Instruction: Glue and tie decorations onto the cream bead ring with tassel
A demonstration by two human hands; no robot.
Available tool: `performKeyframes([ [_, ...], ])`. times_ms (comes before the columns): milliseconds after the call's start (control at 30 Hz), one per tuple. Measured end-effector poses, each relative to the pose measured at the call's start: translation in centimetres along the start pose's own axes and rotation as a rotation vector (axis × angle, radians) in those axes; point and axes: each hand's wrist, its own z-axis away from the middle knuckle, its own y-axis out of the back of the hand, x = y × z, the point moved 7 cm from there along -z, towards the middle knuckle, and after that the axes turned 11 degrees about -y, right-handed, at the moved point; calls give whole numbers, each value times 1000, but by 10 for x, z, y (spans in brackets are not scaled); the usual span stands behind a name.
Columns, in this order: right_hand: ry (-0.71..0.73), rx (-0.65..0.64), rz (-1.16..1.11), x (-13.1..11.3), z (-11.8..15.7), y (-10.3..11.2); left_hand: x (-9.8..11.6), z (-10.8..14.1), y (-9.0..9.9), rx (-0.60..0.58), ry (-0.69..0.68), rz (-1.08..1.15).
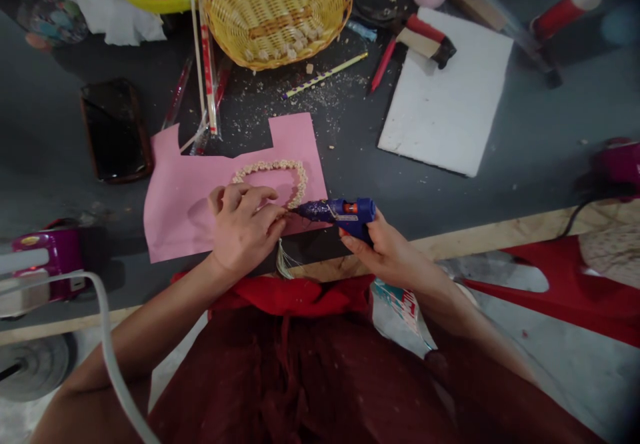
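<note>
Through the head camera I'm watching both hands working over the bench (350,147). My right hand (393,244) is wrapping closed around the grip of a blue glue gun (340,211), whose nozzle is pointing left, right by the left fingertips. My left hand (247,224) is pinching the near end of a pale beaded strand (301,181) between thumb and fingertip, the other fingers curling loosely. The strand is lying in a curve on the pink sheet (185,211), and a pale tassel (284,261) is hanging below the left hand, over the bench's near edge. Beyond the sheet, a striped pencil (325,76) is lying near the yellow basket (270,4), which is holding small pale pieces. A phone (116,131) is resting left of the sheet.
</note>
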Motion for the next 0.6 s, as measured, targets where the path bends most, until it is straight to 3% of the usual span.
performKeyframes([
  [600, -8, 9, -27, 1, 4, 2, -2, 1, -2, 12, 11, 2],
])
